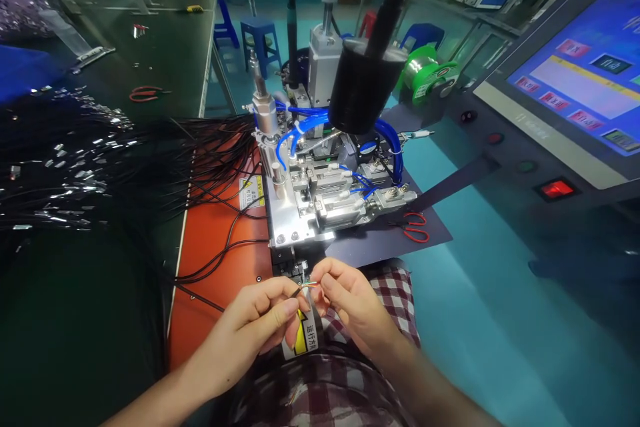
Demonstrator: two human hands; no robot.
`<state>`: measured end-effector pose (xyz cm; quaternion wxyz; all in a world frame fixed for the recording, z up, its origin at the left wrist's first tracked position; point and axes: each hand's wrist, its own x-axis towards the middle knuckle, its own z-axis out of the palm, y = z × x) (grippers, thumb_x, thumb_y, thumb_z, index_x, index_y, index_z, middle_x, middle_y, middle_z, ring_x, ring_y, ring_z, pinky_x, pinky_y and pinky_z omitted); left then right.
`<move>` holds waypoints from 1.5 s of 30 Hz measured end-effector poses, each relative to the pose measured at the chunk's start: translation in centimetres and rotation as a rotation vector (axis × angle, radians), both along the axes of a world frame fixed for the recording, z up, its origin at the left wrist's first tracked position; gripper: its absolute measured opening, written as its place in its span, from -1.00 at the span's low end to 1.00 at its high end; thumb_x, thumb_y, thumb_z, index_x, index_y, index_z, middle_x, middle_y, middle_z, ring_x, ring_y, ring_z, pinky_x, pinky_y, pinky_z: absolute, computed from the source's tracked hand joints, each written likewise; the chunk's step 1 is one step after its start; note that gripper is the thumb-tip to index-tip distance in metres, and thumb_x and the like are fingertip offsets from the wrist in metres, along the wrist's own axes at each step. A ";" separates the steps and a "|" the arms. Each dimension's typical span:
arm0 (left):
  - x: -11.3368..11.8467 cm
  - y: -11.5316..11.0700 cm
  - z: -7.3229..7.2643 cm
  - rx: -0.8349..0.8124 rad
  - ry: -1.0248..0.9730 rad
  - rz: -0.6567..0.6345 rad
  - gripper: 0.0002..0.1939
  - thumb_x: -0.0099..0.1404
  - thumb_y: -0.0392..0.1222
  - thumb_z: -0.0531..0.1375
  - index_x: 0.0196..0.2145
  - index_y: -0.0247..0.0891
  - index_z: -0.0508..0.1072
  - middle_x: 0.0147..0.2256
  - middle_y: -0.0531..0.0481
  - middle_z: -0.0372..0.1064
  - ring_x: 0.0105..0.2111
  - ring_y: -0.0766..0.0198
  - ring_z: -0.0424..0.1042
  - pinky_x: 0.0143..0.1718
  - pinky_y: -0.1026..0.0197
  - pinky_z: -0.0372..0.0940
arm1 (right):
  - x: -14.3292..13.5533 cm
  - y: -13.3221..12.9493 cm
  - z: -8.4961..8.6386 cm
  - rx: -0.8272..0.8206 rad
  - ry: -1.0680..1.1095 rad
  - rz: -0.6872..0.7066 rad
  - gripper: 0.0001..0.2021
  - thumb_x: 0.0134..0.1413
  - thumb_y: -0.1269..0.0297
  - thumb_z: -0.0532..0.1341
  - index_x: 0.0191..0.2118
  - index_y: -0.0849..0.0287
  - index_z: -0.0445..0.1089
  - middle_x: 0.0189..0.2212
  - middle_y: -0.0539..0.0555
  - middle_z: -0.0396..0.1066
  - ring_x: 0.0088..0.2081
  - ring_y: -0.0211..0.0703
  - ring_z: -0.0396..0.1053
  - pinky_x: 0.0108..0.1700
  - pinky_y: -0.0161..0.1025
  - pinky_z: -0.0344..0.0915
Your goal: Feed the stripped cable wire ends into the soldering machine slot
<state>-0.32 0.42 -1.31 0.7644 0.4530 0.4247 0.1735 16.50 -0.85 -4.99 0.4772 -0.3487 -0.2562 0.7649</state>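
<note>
Between thumb and fingers, my left hand [265, 317] pinches a black cable [297, 293] close to its stripped end. Thin coloured wires [310, 284] fan out of that end, and my right hand [350, 297] grips their tips between thumb and forefinger. Both hands are close together over my lap, just in front of a metal machine [295, 213] with blue air tubes [313, 121]. A small white connector [305, 267] sits at the machine's front edge, right above the wires. Below the hands is a yellow and white label [305, 333].
Many black cables [220, 140] run from a heap on the left bench across the orange surface [215, 227]. Red-handled scissors [416, 227] lie right of the machine; red pliers [147, 93] rest on the bench. A touchscreen panel [575, 80] and a green wire spool [429, 75] stand right.
</note>
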 end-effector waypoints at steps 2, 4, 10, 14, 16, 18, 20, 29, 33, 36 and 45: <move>0.1 0.0 0.1 0.005 0.003 -0.004 -0.74 0.32 -0.06 0.07 -0.30 -0.32 0.37 -0.59 0.10 0.25 -0.64 0.48 -0.06 -0.64 0.34 -0.23 | 0.0 0.0 0.1 0.025 -0.015 0.011 -0.79 0.02 0.17 0.31 -0.36 0.21 0.36 -0.56 -0.07 0.32 -0.55 -0.37 0.21 -0.47 -0.39 0.12; 0.1 0.0 0.3 0.009 0.001 -0.007 -0.75 0.32 -0.06 0.06 -0.30 -0.33 0.37 -0.59 0.11 0.25 -0.64 0.49 -0.05 -0.64 0.34 -0.22 | 0.0 0.1 0.1 0.037 -0.032 0.015 -0.79 0.00 0.19 0.33 -0.36 0.21 0.36 -0.57 -0.07 0.32 -0.55 -0.36 0.21 -0.47 -0.38 0.12; -0.4 0.1 0.2 0.027 -0.009 -0.053 -0.73 0.33 -0.05 0.05 -0.30 -0.32 0.38 -0.61 0.09 0.27 -0.66 0.49 -0.08 -0.65 0.33 -0.24 | -0.1 0.2 -0.2 0.022 -0.046 0.017 -0.80 -0.04 0.22 0.35 -0.38 0.20 0.36 -0.60 -0.10 0.30 -0.58 -0.38 0.19 -0.48 -0.41 0.13; -0.8 0.3 -0.3 0.022 -0.057 -0.075 -0.74 0.34 -0.06 0.05 -0.31 -0.32 0.37 -0.60 0.07 0.29 -0.67 0.50 -0.06 -0.66 0.34 -0.21 | 0.0 0.3 -0.3 0.010 -0.054 0.044 -0.79 -0.09 0.24 0.37 -0.39 0.21 0.37 -0.60 -0.11 0.29 -0.59 -0.41 0.19 -0.49 -0.44 0.12; -1.0 0.4 -0.5 -0.005 -0.095 -0.088 -0.74 0.34 -0.06 0.05 -0.31 -0.32 0.37 -0.60 0.07 0.30 -0.67 0.50 -0.06 -0.66 0.34 -0.22 | 0.0 0.4 -0.3 0.002 -0.066 0.059 -0.77 -0.11 0.22 0.38 -0.39 0.22 0.37 -0.59 -0.11 0.30 -0.59 -0.40 0.20 -0.49 -0.43 0.14; -1.2 0.5 -0.7 -0.033 -0.128 -0.095 -0.74 0.33 -0.05 0.06 -0.31 -0.32 0.37 -0.61 0.07 0.29 -0.68 0.49 -0.06 -0.66 0.34 -0.22 | 0.1 0.6 -0.3 -0.008 -0.076 0.072 -0.75 -0.14 0.22 0.40 -0.40 0.22 0.37 -0.58 -0.10 0.30 -0.58 -0.39 0.20 -0.49 -0.42 0.15; -1.3 0.6 -0.8 -0.048 -0.147 -0.100 -0.73 0.32 -0.05 0.07 -0.31 -0.33 0.38 -0.63 0.06 0.28 -0.68 0.49 -0.07 -0.66 0.34 -0.24 | 0.1 0.7 -0.2 -0.014 -0.079 0.088 -0.75 -0.16 0.21 0.41 -0.40 0.22 0.38 -0.57 -0.09 0.31 -0.57 -0.39 0.20 -0.48 -0.42 0.16; -1.5 1.0 -1.2 -0.090 -0.175 -0.130 -0.71 0.29 -0.02 0.10 -0.32 -0.33 0.41 -0.64 0.04 0.30 -0.70 0.48 -0.08 -0.64 0.32 -0.23 | 0.4 1.1 0.4 0.010 -0.046 0.136 -0.66 -0.19 0.07 0.41 -0.40 0.22 0.37 -0.55 -0.06 0.34 -0.54 -0.38 0.22 -0.45 -0.40 0.17; -1.4 1.1 -1.2 -0.100 -0.185 -0.103 -0.71 0.28 -0.02 0.11 -0.33 -0.33 0.41 -0.65 0.05 0.30 -0.71 0.49 -0.12 -0.64 0.32 -0.25 | 0.4 1.0 0.6 0.033 -0.029 0.127 -0.61 -0.19 0.01 0.39 -0.38 0.22 0.37 -0.57 -0.08 0.33 -0.56 -0.38 0.20 -0.46 -0.40 0.16; -1.4 1.1 -1.3 -0.093 -0.183 -0.109 -0.72 0.29 -0.03 0.11 -0.33 -0.33 0.42 -0.65 0.04 0.29 -0.70 0.49 -0.12 -0.64 0.31 -0.24 | 0.4 1.0 0.8 0.026 -0.063 0.129 -0.68 -0.17 0.10 0.40 -0.39 0.22 0.37 -0.56 -0.09 0.31 -0.55 -0.38 0.21 -0.45 -0.39 0.18; -1.6 1.0 -1.6 -0.105 -0.234 -0.090 -0.73 0.28 -0.05 0.11 -0.34 -0.36 0.40 -0.67 0.04 0.29 -0.71 0.49 -0.09 -0.65 0.33 -0.23 | 0.0 0.9 0.7 0.050 -0.129 0.107 -0.76 -0.13 0.17 0.38 -0.43 0.20 0.36 -0.57 -0.08 0.30 -0.57 -0.35 0.19 -0.48 -0.36 0.16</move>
